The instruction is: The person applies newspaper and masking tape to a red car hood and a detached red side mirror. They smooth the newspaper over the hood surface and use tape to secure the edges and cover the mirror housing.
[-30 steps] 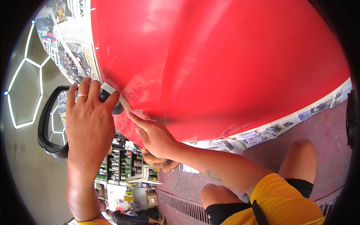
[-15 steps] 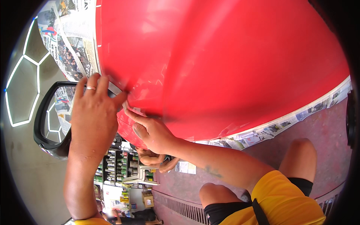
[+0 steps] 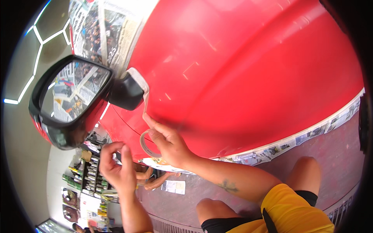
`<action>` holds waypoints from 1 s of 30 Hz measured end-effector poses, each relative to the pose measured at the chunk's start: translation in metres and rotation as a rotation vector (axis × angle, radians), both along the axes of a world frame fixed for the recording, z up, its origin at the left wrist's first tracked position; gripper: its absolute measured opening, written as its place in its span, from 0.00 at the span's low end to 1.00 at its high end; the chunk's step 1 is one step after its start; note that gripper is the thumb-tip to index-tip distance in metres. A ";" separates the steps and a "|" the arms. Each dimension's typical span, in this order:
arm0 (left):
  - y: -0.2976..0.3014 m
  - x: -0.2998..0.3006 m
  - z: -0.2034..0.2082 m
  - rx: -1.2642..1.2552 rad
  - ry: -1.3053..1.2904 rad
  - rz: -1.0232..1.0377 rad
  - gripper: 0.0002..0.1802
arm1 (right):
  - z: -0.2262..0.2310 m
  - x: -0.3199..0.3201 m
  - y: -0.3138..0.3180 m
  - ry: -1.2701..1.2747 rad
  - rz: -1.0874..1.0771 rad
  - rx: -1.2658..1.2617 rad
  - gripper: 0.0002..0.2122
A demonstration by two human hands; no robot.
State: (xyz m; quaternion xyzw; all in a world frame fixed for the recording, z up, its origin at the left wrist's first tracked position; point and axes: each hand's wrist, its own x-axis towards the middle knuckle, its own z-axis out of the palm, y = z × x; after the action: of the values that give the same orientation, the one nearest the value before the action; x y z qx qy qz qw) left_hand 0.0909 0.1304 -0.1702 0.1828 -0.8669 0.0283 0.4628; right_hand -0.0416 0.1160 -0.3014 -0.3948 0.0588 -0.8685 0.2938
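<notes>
A roll of masking tape [image 3: 146,145] is held in my right hand [image 3: 171,145], between thumb and fingers, against the red car panel [image 3: 248,73]. From it a pale tape strip [image 3: 145,95] runs up along the black base [image 3: 127,92] of the side mirror, where it meets the red paint. My right index finger lies at the lower end of that strip. My left hand [image 3: 118,169] is off the car, below the mirror [image 3: 74,95]. Its fingers are curled, index fingertip and thumb tip close together, with nothing visible in them.
Newspaper [image 3: 112,35] taped down covers the area behind the mirror. More newspaper [image 3: 268,149] lines the panel's lower edge. Beyond the car, another person's arms [image 3: 149,180] show near a shelf of cans [image 3: 91,171]. A floor grate [image 3: 167,225] runs below.
My left hand has left the mirror base and moved down, uncovering the tape strip there. My right hand stays near the panel, and the tape roll is now visible in it. The view has shifted.
</notes>
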 end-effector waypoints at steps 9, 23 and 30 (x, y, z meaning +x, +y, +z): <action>-0.056 -0.017 -0.115 -0.045 0.066 -0.099 0.16 | -0.008 0.007 -0.018 0.056 -0.017 0.053 0.30; -0.127 0.014 -0.063 -0.511 -0.016 0.152 0.11 | 0.014 -0.032 0.099 0.919 -0.776 0.512 0.23; -0.160 -0.001 -0.074 -0.583 0.182 0.265 0.27 | 0.108 -0.120 0.104 1.196 -1.595 0.310 0.09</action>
State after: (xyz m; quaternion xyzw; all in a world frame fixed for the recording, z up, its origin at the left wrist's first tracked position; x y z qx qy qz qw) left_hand 0.0894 -0.0295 -0.2447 0.1558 -0.7461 0.3186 0.5635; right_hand -0.1616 0.2196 -0.1936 -0.5686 0.5558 -0.4537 -0.4025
